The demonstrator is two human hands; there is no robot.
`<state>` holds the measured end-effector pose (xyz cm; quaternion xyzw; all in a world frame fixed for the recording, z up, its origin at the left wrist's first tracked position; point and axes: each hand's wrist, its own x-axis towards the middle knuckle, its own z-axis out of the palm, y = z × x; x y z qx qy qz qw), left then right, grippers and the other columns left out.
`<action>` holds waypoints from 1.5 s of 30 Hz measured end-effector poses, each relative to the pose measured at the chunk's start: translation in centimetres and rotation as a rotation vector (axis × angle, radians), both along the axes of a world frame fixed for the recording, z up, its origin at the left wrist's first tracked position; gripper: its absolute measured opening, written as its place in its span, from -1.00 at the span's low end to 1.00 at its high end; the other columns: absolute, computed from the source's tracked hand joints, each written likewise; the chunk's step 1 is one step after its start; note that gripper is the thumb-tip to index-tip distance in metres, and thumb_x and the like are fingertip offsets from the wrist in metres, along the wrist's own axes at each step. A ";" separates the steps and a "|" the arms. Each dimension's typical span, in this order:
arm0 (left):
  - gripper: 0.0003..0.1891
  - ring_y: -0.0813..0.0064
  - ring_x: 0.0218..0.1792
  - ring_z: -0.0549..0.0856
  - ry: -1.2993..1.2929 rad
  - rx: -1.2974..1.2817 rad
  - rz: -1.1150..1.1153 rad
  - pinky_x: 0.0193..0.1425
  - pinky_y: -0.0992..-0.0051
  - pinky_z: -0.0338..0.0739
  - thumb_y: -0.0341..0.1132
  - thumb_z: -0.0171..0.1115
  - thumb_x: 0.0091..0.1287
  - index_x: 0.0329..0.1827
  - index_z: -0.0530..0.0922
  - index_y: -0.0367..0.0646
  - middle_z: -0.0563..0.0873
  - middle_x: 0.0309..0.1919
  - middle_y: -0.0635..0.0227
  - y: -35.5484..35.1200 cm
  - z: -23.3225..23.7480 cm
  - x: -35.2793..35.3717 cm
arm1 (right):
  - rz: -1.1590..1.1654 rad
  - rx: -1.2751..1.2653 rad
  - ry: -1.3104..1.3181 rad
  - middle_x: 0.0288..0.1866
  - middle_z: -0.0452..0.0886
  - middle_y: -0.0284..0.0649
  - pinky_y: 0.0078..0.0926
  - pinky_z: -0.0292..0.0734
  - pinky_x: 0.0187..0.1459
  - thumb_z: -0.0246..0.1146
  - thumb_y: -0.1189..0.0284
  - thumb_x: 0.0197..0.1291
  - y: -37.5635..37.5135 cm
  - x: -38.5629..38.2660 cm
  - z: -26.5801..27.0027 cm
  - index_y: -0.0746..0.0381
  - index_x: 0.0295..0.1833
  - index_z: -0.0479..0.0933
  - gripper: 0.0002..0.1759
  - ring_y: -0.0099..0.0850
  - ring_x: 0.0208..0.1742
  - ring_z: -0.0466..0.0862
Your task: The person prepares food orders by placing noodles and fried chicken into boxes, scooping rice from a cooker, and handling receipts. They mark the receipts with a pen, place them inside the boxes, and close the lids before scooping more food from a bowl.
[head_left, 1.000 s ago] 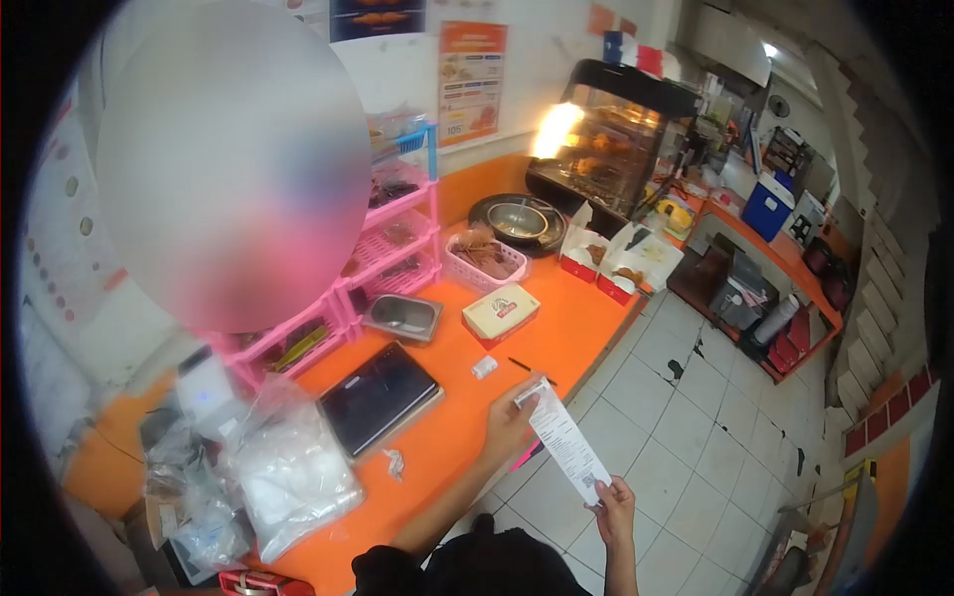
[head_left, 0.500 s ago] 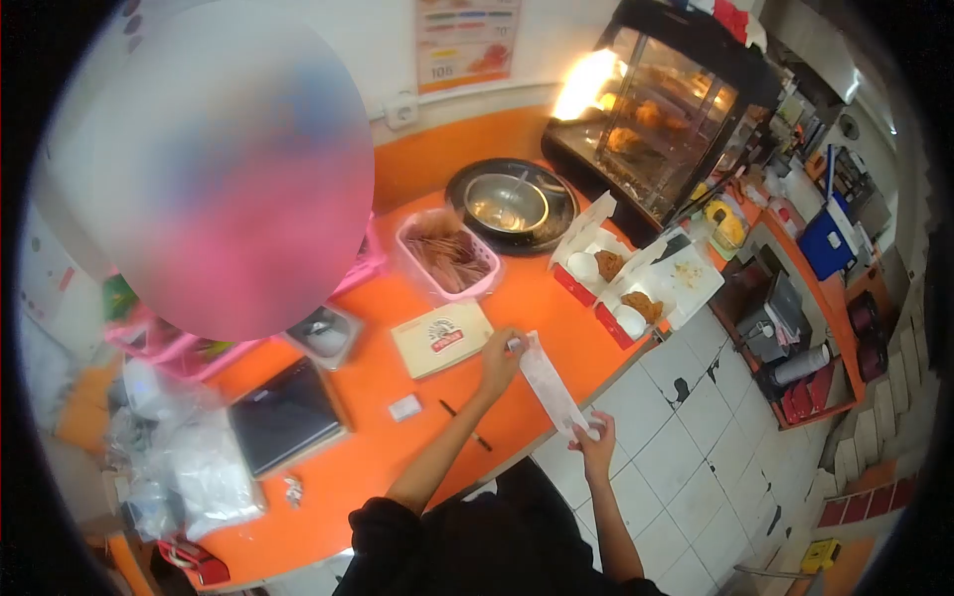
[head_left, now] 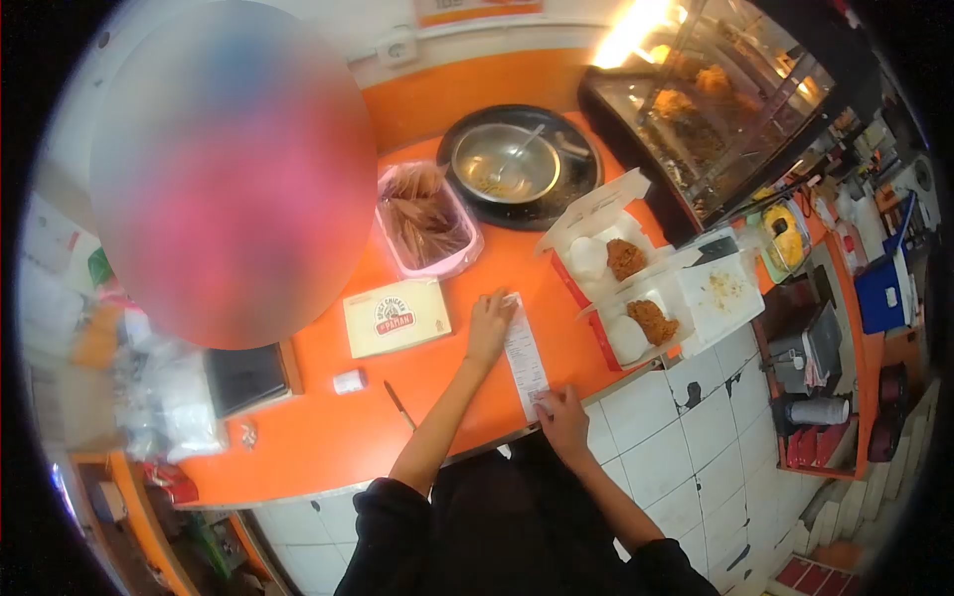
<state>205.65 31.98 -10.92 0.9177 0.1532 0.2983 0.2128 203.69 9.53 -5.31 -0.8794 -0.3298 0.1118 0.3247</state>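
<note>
A long printed paper receipt (head_left: 527, 363) stretches over the orange counter, close to its surface, near the front edge. My left hand (head_left: 488, 328) has its fingers closed at the far end of it. At the near end, my right hand (head_left: 565, 421) pinches the paper between thumb and fingers. Left of my left hand lies a closed cardboard food box (head_left: 370, 341) with a printed logo. To the right are two open boxes, each with fried chicken (head_left: 652, 323) and a white rounded portion (head_left: 624, 340). A thin dark pen-like stick (head_left: 396, 399) lies beside my left forearm.
Behind the boxes stand a pink basket (head_left: 463, 260) of brown packets and a metal bowl (head_left: 542, 164) on a black tray (head_left: 588, 189). A lit glass display case (head_left: 686, 139) is at the back right. A small white item (head_left: 350, 381) and plastic bags (head_left: 164, 382) lie left.
The receipt has come down from above the floor edge to over the counter, held at both ends, its printed side now showing. My view has shifted and tilted downward.
</note>
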 end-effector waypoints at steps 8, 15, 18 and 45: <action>-0.09 0.01 0.25 0.36 0.215 -0.260 -0.234 0.31 0.18 0.29 -0.11 0.56 -0.24 0.26 0.35 -0.18 0.36 0.25 0.05 -0.6 2.7 -3.8 | 0.202 0.104 -0.121 -0.28 0.49 -0.14 -0.18 0.44 -0.19 0.33 0.43 -0.02 -0.6 2.1 -1.7 0.23 -0.31 0.48 -0.81 -0.10 -0.22 0.54; 0.12 0.00 0.39 0.19 0.247 -0.187 -0.194 0.42 0.12 0.14 -0.01 0.62 -0.44 0.31 0.26 -0.18 0.15 0.41 0.02 -2.5 1.0 -5.0 | 0.328 -0.142 0.023 -0.26 0.52 -0.07 -0.20 0.49 -0.16 0.16 0.53 0.10 3.4 2.5 3.2 0.26 -0.23 0.50 -0.89 -0.09 -0.17 0.57; 0.14 0.02 0.41 0.16 0.178 -0.074 -0.152 0.44 0.11 0.10 -0.01 0.62 -0.47 0.32 0.25 -0.16 0.13 0.42 0.03 -2.7 -1.8 -4.7 | 0.544 0.234 0.005 -0.16 0.54 -0.06 -0.32 0.50 -0.07 0.14 0.55 0.12 9.6 -0.9 2.7 0.24 -0.09 0.55 -0.78 -0.15 -0.07 0.57; 0.27 0.18 0.47 0.08 0.379 -0.223 -0.023 0.52 0.16 -0.08 0.13 0.59 -0.56 0.35 0.19 -0.23 0.13 0.44 0.14 -4.2 2.3 -6.9 | 0.081 0.578 0.723 -0.56 0.41 -0.37 -0.71 0.33 -0.54 0.29 0.57 0.15 7.3 7.8 -3.9 0.23 -0.52 0.29 -0.69 -0.66 -0.59 0.44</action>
